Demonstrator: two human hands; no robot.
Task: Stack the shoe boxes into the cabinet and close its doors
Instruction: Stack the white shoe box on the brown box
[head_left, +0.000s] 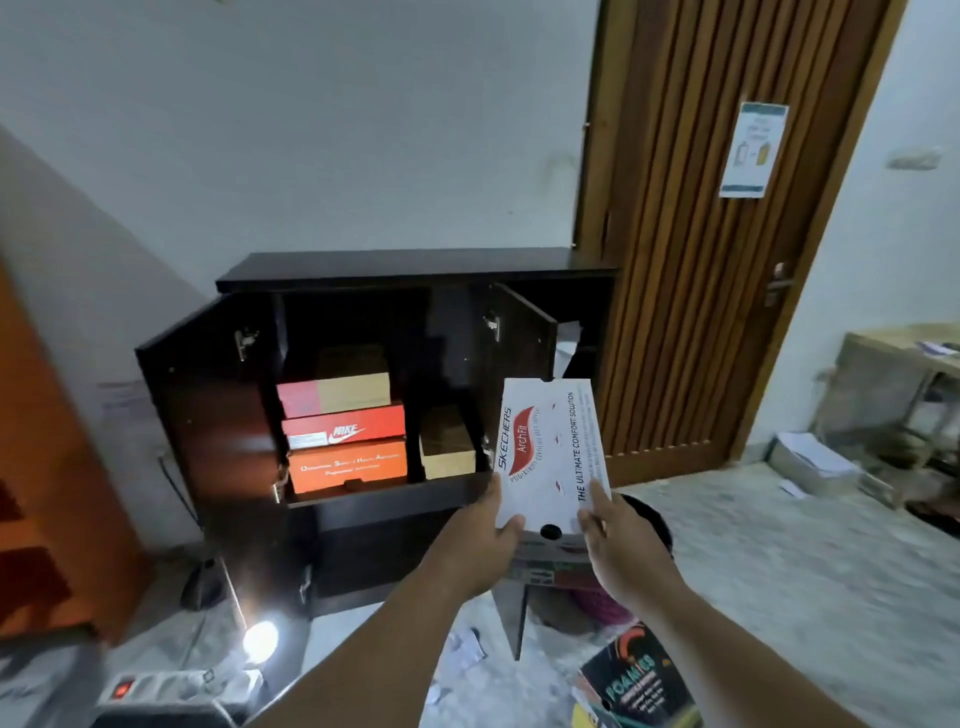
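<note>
White box (549, 452): clamped at its near end between left hand (480, 540) and right hand (621, 545), long axis pointed into the cabinet (415, 267), held just before its right-hand bay, above the tan box (447, 449).

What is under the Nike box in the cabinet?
Under the Nike box lies an orange box, resting on the cabinet shelf. Only its front shows; its contents are hidden.

A slatted wooden door (691, 249) stands at right, with a paper notice (753, 150) fixed to it and a metal handle (779, 284) at its edge. On the floor (779, 571), a power strip (171, 686) lies at lower left near a lit lamp (261, 640). A desk (893, 343) stands at far right.
</note>
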